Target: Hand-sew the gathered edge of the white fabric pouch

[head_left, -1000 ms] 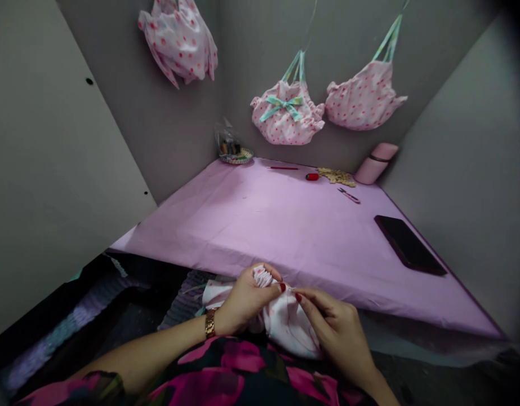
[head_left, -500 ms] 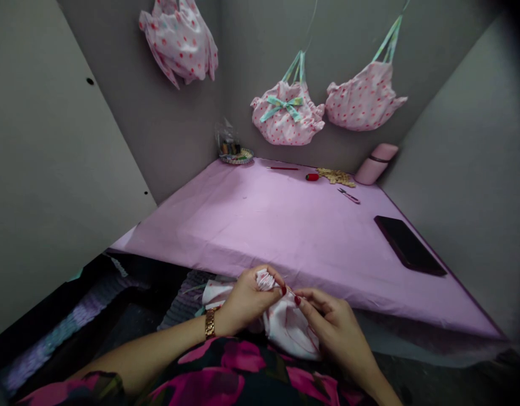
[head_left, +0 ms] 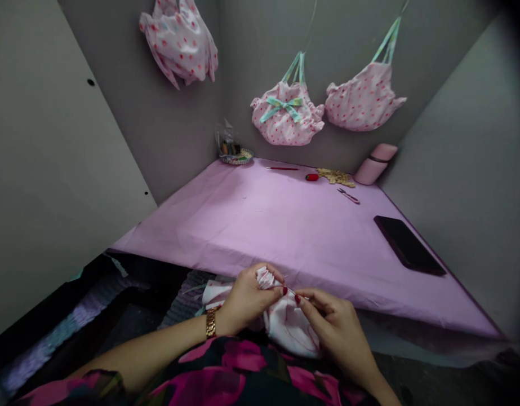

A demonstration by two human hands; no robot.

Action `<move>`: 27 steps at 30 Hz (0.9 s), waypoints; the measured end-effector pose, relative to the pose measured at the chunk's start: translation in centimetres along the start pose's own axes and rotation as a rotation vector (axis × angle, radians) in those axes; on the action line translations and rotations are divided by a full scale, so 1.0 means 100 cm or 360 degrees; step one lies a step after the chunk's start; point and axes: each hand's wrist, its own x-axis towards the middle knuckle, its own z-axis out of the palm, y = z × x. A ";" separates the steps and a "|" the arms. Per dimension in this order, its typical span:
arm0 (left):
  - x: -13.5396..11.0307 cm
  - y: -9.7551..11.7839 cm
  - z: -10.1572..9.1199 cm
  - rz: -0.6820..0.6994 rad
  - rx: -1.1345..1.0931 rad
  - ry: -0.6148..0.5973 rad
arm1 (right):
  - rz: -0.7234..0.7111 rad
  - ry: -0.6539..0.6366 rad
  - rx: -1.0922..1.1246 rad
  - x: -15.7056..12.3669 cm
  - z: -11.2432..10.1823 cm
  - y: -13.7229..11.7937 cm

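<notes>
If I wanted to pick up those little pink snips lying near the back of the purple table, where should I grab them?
Probably around the middle of the pink snips, coming straight down from above. They lie flat on the purple cloth with bare cloth on every side, so fingers could pinch across the narrow body. Which end holds the blades is too small to tell, so avoid both tips.

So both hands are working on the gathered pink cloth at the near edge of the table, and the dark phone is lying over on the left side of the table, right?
Not quite. The head view shows the dark phone on the right side of the table, not the left. The rest holds: the left hand and right hand both grip the gathered pink cloth at the near edge.
</notes>
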 end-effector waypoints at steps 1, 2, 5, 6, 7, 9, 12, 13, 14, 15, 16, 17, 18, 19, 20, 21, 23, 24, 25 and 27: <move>0.000 0.001 0.000 0.0005 0.0011 -0.0006 | -0.0005 0.0005 -0.0004 0.000 0.000 0.000; -0.001 0.002 0.000 0.0007 0.0027 -0.0015 | -0.0010 0.0012 -0.0008 0.000 0.000 0.000; -0.001 0.002 0.000 0.0021 0.0072 -0.0040 | -0.0029 0.0030 -0.0049 -0.001 0.001 -0.001; -0.001 0.002 -0.001 0.0028 0.0084 -0.0046 | -0.0037 0.0029 -0.0068 -0.001 0.001 -0.001; -0.001 0.002 -0.001 0.0037 0.0094 -0.0048 | -0.0047 0.0023 -0.0087 -0.001 0.001 -0.002; -0.001 0.001 -0.001 0.0053 0.0118 -0.0046 | -0.0072 0.0021 -0.0121 0.000 0.002 -0.003; 0.000 0.001 0.000 0.0056 0.0155 -0.0060 | -0.0083 0.0041 -0.0130 0.000 0.003 -0.004; -0.001 0.002 0.000 0.0050 0.0152 -0.0066 | -0.0075 0.0045 -0.0117 0.000 0.003 -0.004; -0.001 0.002 0.000 0.0038 0.0138 -0.0066 | -0.0063 0.0046 -0.0095 0.000 0.004 -0.004; -0.001 0.003 0.001 0.0023 0.0115 -0.0061 | -0.0049 0.0039 -0.0065 -0.001 0.004 -0.004; -0.001 0.004 0.001 0.0010 0.0083 -0.0051 | -0.0037 0.0037 -0.0031 -0.001 0.003 -0.004; -0.001 0.004 0.001 -0.0001 0.0049 -0.0036 | -0.0024 0.0038 0.0005 -0.001 0.003 -0.003; 0.000 0.004 0.001 -0.0011 0.0018 -0.0026 | -0.0014 0.0040 0.0038 -0.001 0.003 -0.002; 0.000 0.004 0.001 -0.0017 -0.0008 -0.0020 | -0.0004 0.0041 0.0067 -0.001 0.003 -0.001; 0.000 0.004 0.001 -0.0021 -0.0027 -0.0020 | 0.0007 0.0049 0.0093 -0.001 0.003 0.001; 0.000 0.004 0.001 -0.0028 -0.0042 -0.0025 | 0.0018 0.0058 0.0121 -0.001 0.003 0.002; 0.001 0.003 0.001 -0.0047 -0.0066 -0.0038 | 0.0048 0.0065 0.0176 0.000 0.004 0.005; 0.001 0.003 0.001 -0.0060 -0.0077 -0.0046 | 0.0064 0.0057 0.0200 0.000 0.004 0.007; 0.001 0.003 0.001 -0.0078 -0.0086 -0.0053 | 0.0082 0.0040 0.0221 0.000 0.004 0.008; 0.001 0.002 0.000 -0.0125 -0.0110 -0.0066 | 0.0110 0.0000 0.0262 0.000 0.004 0.010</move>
